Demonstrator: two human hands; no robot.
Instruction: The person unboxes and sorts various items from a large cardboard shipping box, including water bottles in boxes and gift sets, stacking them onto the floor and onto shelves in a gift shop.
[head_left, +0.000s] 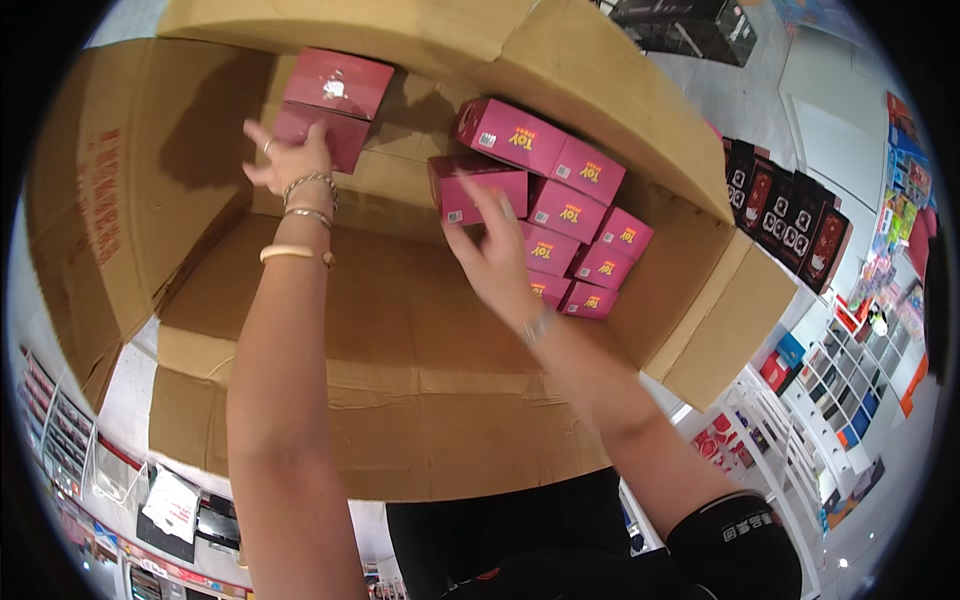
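Observation:
A large open cardboard carton (450, 420) lies before me with several pink printed boxes inside. My left hand (294, 161) is at the lower edge of two darker pink boxes (337, 82) that sit end to end near the carton's far wall. Its fingers are spread, and the thumb overlaps the lower box; whether it touches is unclear. My right hand (491, 247), slightly blurred, reaches over a single pink box (491, 187) with thumb and fingers apart. Beside and below that one, more pink boxes (570, 214) are stacked towards the right wall, partly hidden by this hand.
Carton flaps (97, 195) stick out around the opening. Beyond the right flap stand black and red packages (787, 217), and a black box (686, 30) lies at the top. White wire racks (847, 375) with goods are at right. A white bag (171, 502) lies lower left.

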